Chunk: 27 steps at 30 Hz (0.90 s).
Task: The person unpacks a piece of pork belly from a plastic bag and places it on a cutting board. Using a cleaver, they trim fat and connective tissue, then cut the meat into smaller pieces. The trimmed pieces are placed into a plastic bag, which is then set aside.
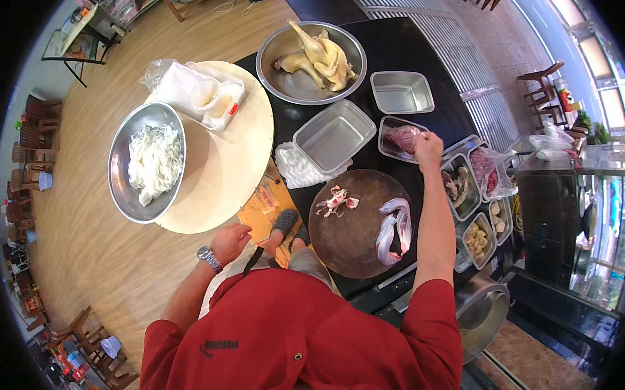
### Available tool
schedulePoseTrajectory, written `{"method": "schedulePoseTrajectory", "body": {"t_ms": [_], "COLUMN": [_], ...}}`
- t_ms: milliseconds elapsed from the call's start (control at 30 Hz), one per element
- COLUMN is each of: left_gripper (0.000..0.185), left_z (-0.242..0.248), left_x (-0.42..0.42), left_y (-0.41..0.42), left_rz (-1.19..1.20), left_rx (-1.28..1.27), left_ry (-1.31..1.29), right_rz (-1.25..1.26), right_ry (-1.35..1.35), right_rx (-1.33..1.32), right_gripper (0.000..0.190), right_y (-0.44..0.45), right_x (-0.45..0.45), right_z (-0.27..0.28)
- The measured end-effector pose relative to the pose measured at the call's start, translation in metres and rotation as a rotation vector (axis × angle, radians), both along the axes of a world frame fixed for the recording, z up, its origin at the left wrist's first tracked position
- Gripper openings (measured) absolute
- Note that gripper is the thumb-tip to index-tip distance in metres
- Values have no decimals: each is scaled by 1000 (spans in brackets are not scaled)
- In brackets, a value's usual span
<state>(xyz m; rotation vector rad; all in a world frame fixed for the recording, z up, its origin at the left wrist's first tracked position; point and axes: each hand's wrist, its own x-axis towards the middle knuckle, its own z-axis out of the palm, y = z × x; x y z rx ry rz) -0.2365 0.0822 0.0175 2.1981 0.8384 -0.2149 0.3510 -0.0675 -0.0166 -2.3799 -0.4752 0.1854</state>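
Observation:
My right hand [429, 149] is closed at the edge of a clear-lidless container [393, 150], gripping what looks like a plastic bag of red meat [403, 138] inside it. Below lies a round wooden chopping board [350, 238]. Long pieces of raw meat with silvery membrane [394, 231] rest at its right side, and small trimmings [337, 201] near its upper left. My left hand [231, 242] hangs beside the round table, loosely curled and holding nothing. An open metal tray [336, 136] sits partly on a white cloth [308, 168].
A steel bowl [265, 78] holds poultry at the back. Another metal tray [402, 93] stands nearby. On the round table [224, 175] are a bowl of white noodles [154, 162] and bagged tubs [212, 99]. Several food containers [478, 239] line the right; a large pot [482, 317] stands lower right.

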Motion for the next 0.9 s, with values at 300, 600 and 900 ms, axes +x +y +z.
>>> {"method": "schedulePoseTrajectory", "body": {"t_ms": [300, 600, 900], "left_gripper": [68, 108, 52], "left_z": [56, 129, 72], "left_x": [113, 255, 247], "left_y": [-10, -46, -50], "left_rz": [-94, -326, 27], "left_rx": [74, -538, -1671], "left_ry": [-385, -714, -402], "right_rz": [157, 474, 192], "right_ry": [635, 785, 632], "right_rx": [353, 245, 312], "right_gripper": [9, 11, 30], "right_y": [-35, -23, -53], "right_x": [-85, -184, -176], "right_z": [181, 250, 203]}}
